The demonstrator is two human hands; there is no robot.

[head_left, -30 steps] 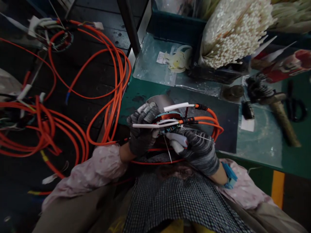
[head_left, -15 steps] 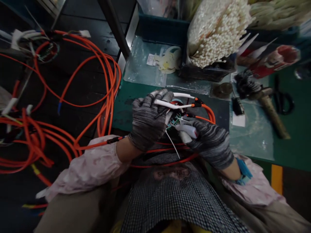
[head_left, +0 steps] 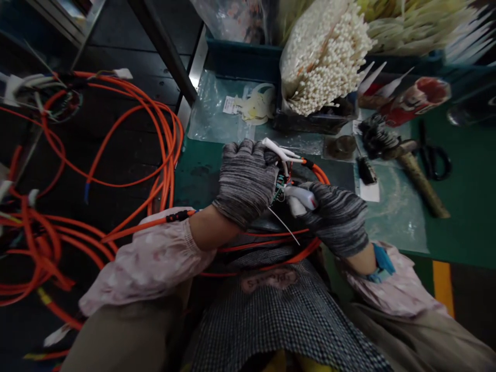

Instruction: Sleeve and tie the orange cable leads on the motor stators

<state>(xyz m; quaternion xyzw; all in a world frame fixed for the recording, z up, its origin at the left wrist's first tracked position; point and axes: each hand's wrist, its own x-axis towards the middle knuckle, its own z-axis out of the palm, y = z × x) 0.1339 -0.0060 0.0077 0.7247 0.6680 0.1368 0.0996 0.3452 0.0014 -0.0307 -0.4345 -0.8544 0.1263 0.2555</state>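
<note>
My left hand (head_left: 248,181), in a grey striped glove, is closed over a small round assembly with green parts (head_left: 279,188). White-sleeved wires (head_left: 274,149) rise from it beside my fingers. My right hand (head_left: 337,214), gloved alike, wraps round a stubby white plastic tool (head_left: 301,197) with a reddish mark on its end; I cannot tell its exact kind. The tool's front end meets the green parts. A thin white strip (head_left: 284,226) sticks out below them, towards my lap. Orange cable (head_left: 321,173) loops from the white sleeves behind my right hand. My left fingertips are partly hidden.
Coiled orange cables (head_left: 170,134) lie to the left. On the green bench (head_left: 465,217) are a hammer (head_left: 424,183), black scissors (head_left: 439,157), a red can (head_left: 418,101) and a bag of white-tipped sticks or ties (head_left: 321,72). A dark post (head_left: 160,46) stands at the upper left.
My left hand has turned over the assembly, covering more of it, and the white sleeves now point up and left. The thin strip leans further right. The whole view has shifted slightly.
</note>
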